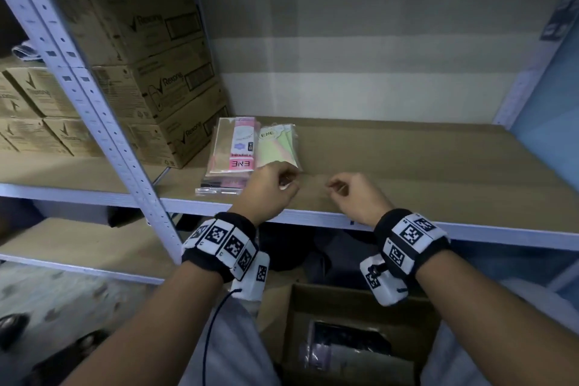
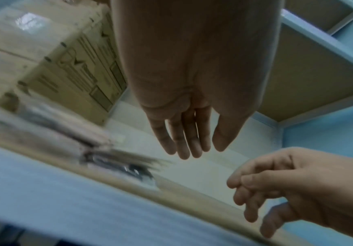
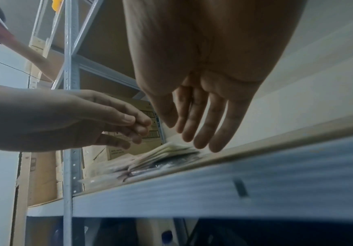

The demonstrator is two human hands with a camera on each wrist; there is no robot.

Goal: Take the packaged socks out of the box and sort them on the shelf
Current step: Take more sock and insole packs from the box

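Note:
A stack of packaged socks (image 1: 233, 150) with pink ENE labels lies at the left of the cardboard-lined shelf (image 1: 438, 172), with a pale green pack (image 1: 279, 147) beside it. My left hand (image 1: 286, 180) hovers at the stack's near right corner, fingers relaxed and holding nothing. My right hand (image 1: 335, 188) hangs just to its right over bare shelf, loosely curled and empty. The left wrist view shows the left hand's fingers (image 2: 188, 146) straight, with the blurred stack (image 2: 116, 159) to their left. In the right wrist view the stack (image 3: 165, 154) lies beyond the right hand's fingertips (image 3: 196, 136). Below the shelf, the open box (image 1: 344, 291) holds dark packs (image 1: 347, 345).
Rexona cartons (image 1: 156, 72) are stacked at the shelf's back left, beyond the perforated metal post (image 1: 94, 110). The shelf's blue front rail (image 1: 313, 216) runs under my wrists. Another person's arm (image 3: 34, 58) reaches in at the far left. Shoes (image 1: 12, 326) stand on the floor.

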